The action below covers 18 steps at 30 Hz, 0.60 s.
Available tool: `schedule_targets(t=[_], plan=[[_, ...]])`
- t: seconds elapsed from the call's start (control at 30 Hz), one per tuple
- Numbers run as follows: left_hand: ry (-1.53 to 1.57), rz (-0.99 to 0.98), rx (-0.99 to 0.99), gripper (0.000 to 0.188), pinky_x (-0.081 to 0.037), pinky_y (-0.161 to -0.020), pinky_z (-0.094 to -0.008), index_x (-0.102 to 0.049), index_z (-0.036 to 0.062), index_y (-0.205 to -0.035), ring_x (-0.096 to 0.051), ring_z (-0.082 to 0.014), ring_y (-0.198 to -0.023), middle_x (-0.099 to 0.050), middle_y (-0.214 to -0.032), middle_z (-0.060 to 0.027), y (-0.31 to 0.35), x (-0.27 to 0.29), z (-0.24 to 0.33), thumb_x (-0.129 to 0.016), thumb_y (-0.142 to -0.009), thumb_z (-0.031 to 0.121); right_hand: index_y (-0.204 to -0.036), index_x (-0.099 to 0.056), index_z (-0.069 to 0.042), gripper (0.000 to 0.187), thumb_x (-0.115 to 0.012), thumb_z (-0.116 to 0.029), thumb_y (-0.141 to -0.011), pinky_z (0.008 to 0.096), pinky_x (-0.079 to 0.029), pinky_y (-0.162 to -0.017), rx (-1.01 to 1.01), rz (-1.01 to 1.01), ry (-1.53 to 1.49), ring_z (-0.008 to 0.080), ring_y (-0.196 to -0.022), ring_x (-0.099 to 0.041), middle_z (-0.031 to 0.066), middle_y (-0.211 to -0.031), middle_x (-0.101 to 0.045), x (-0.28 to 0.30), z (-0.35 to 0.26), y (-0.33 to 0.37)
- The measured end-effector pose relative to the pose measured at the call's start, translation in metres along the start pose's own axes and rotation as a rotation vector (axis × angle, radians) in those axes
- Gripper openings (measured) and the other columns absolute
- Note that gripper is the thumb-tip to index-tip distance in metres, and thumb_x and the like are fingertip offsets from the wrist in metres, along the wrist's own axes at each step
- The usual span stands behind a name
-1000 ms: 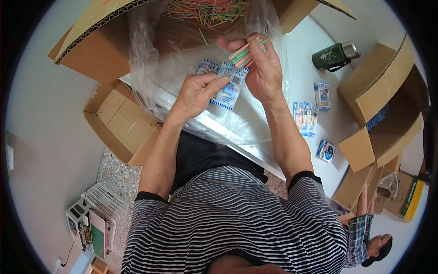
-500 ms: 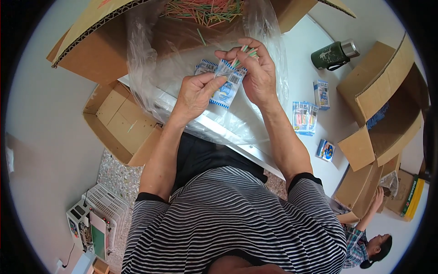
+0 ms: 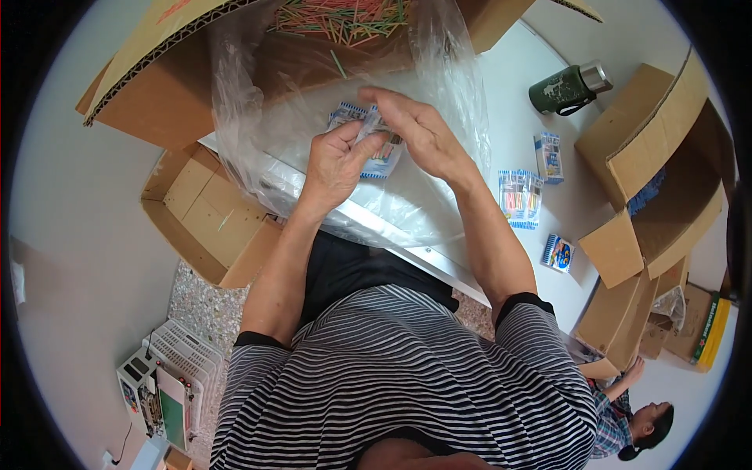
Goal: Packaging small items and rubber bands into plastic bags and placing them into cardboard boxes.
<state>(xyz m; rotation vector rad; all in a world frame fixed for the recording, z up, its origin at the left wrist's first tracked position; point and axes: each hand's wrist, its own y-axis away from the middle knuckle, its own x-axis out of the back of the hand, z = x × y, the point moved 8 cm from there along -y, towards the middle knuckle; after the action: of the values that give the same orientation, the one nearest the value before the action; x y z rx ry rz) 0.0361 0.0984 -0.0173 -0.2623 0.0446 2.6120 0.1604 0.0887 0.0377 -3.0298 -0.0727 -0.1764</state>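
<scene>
Between the thumb and fingers of my left hand (image 3: pixel 337 163) is a small clear packet (image 3: pixel 382 163) with blue-and-white striped ends. Coloured thin sticks show faintly through its side. My right hand (image 3: pixel 427 135) stretches its fingers across the packet's upper end, palm turned toward it; its thumb and anything under the palm are hidden. Another striped packet (image 3: pixel 343 113) shows just behind my left fingers; whether it is held or lying there I cannot tell. Beneath both hands spreads a clear plastic bag (image 3: pixel 423 207), which runs into a cardboard box holding a heap of coloured sticks (image 3: pixel 345 19).
On the white table (image 3: pixel 513 86) at right are a green flask (image 3: pixel 560 90), several packets (image 3: pixel 521 198) and a small blue pack (image 3: pixel 558 253). Open cartons (image 3: pixel 627 164) stand beyond. An empty shallow box (image 3: pixel 207 204) sits at left. Another person (image 3: pixel 627 423) is at lower right.
My right hand has swung over the packet's top with fingers straightened. The sticks that stuck out of its fingers are no longer visible there. The other person's hand has moved lower.
</scene>
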Motion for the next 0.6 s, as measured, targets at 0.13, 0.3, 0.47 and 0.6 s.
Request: schedule_targets(t=[0.13,0.3,0.47,0.6], plan=[[0.161,0.058,-0.076,0.018,-0.046,-0.070,-0.0205,-0.068,-0.0037,-0.101,-0.057,-0.0035,-0.078,-0.069,-0.089,0.0006,0.000,-0.002,0.007,-0.066,-0.097,0.014,-0.130,-0.055,0.007,0.044,-0.061,-0.023,-0.099,0.0333,-0.049,-0.094,0.063,0.126,-0.045,0.0200,-0.105,-0.064,0.0145,-0.111,-0.069,0.018,-0.005,0.014],[-0.013,0.080,-0.062,0.025,-0.050,-0.071,-0.0264,-0.066,-0.0024,-0.102,-0.066,-0.0141,-0.077,-0.071,-0.090,-0.0078,0.014,-0.012,0.016,-0.069,-0.095,0.021,-0.117,-0.061,0.003,0.032,-0.069,-0.015,-0.092,0.0302,-0.053,-0.082,-0.181,0.194,-0.122,0.0161,-0.087,-0.068,0.0091,-0.101,-0.070,0.047,0.020,0.051],[-1.164,0.488,0.039,0.045,-0.053,-0.072,-0.0471,-0.066,0.0018,-0.096,-0.068,-0.0399,-0.083,-0.070,-0.089,-0.0192,0.025,0.042,0.046,-0.078,-0.080,0.042,-0.111,-0.062,0.001,0.024,-0.067,-0.012,-0.092,0.0243,-0.053,-0.070,-0.311,0.404,0.011,0.0087,-0.075,-0.065,0.0045,-0.088,-0.068,0.141,-0.014,0.120],[-1.287,0.475,-0.001,0.042,-0.053,-0.071,-0.0475,-0.067,0.0032,-0.090,-0.069,-0.0373,-0.081,-0.071,-0.087,-0.0157,0.012,0.047,0.029,-0.078,-0.080,0.042,-0.110,-0.062,0.001,0.026,-0.069,-0.013,-0.089,0.0298,-0.053,-0.070,-0.520,0.288,0.264,0.0153,-0.076,-0.068,0.0099,-0.086,-0.070,0.176,0.021,0.165]])
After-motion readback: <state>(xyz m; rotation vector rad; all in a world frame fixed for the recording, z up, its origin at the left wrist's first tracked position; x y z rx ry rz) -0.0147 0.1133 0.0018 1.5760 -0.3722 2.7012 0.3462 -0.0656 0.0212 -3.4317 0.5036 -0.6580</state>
